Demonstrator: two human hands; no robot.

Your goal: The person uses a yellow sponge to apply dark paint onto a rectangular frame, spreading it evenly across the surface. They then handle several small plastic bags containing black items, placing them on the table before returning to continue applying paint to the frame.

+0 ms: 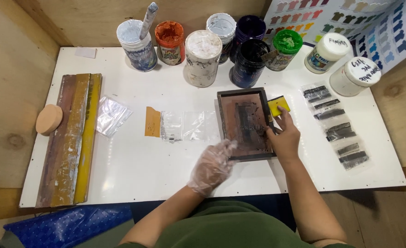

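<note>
Both hands are down on the white table (pixel 134 170), working at a small dark-framed printing screen (pixel 244 124) that lies flat between them. The left hand (pixel 211 167), in a clear plastic glove, rests at the frame's lower left corner, fingers loosely curled against the edge; whether it actually grips the frame is hard to tell. The bare right hand (pixel 284 138) sits on the frame's right side, and its fingertips pinch a yellow sponge (pixel 277 105) just past the top right corner.

Left of the gloved hand, close to the frame, lie clear plastic sleeves (pixel 184 126) and a small tan card (pixel 152 121), with another crumpled clear bag (pixel 112 115) further out. Further left again, well apart, long wooden squeegees (pixel 72 138) lie side by side, and a round tan pad (pixel 49 119) sits off the table's edge.

Right of the bare hand, a column of clear bags printed with dark strips (pixel 335 126) runs down the table, near but not touching.

Beyond both hands, a crowd of ink jars (pixel 203 57) lines the far edge: white, orange, dark blue, green. One holds a stirring stick (pixel 148 19). Two white-lidded tubs (pixel 343 62) stand at the far right, with a colour chart (pixel 350 18) against the wall behind.
</note>
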